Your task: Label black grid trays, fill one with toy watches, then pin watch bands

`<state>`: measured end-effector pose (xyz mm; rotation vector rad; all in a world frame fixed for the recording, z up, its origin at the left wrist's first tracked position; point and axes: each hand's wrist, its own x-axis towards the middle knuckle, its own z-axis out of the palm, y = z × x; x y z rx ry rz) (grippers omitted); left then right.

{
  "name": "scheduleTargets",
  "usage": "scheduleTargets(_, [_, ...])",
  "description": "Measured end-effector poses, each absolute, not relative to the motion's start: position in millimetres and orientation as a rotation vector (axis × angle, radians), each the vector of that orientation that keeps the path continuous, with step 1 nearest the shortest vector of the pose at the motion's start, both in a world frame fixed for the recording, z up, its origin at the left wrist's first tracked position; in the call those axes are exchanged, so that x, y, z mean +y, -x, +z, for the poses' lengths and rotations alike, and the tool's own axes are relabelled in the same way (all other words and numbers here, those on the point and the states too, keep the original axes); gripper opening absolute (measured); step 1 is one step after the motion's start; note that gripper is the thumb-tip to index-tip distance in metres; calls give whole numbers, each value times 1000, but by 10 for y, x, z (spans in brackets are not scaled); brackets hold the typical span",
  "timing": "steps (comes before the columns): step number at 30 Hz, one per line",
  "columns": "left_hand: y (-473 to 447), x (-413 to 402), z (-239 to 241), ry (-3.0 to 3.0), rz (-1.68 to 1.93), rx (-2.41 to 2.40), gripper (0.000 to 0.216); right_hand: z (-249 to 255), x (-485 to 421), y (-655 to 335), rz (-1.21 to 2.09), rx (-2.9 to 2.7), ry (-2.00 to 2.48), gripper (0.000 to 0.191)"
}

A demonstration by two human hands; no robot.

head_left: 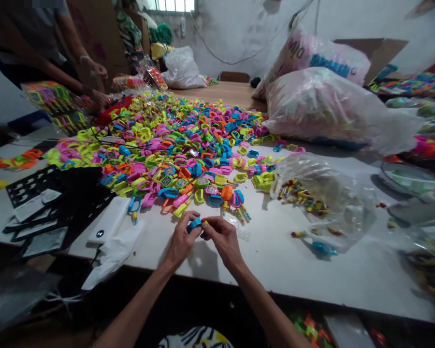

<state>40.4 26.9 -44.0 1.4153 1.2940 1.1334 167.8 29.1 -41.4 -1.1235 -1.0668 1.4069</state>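
Near the table's front edge, my left hand [183,238] is closed on a blue toy watch [193,224]. My right hand [222,236] pinches a small piece with a red tip [203,221] against the watch; how far it reaches inside is hidden by the fingers. Just beyond both hands lies a large heap of toy watches [181,145] in pink, yellow, blue, orange and green. Several watches with thin multicoloured sticks [241,212] rest right of my hands, beside a clear plastic piece [243,234].
An open clear bag [329,193] of small red-and-yellow pieces lies to the right. Behind it sit big stuffed plastic sacks [319,106]. At left are a white power bank [110,220] and black perforated sheets [54,212]. A co-worker's hands [99,84] are at the far left.
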Motion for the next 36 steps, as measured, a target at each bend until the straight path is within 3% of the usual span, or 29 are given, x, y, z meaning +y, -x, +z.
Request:
scheduleTargets(14, [-210, 144, -522, -2122, 805, 1486, 22, -274, 326, -1857, 1366, -1613, 1063, 30])
scheduleTargets(25, [-219, 121, -486, -2220, 671, 1550, 21, -119, 396, -1917, 1269, -1913, 1084, 42])
scheduleTargets(33, [-211, 82, -511, -2316, 687, 1628, 22, -103, 400, -1910, 1273, -1988, 1160, 36])
scheduleTargets(36, [-238, 66, -475, -2518, 543, 1579, 18, -72, 446, -1949, 1333, -2022, 1180, 40])
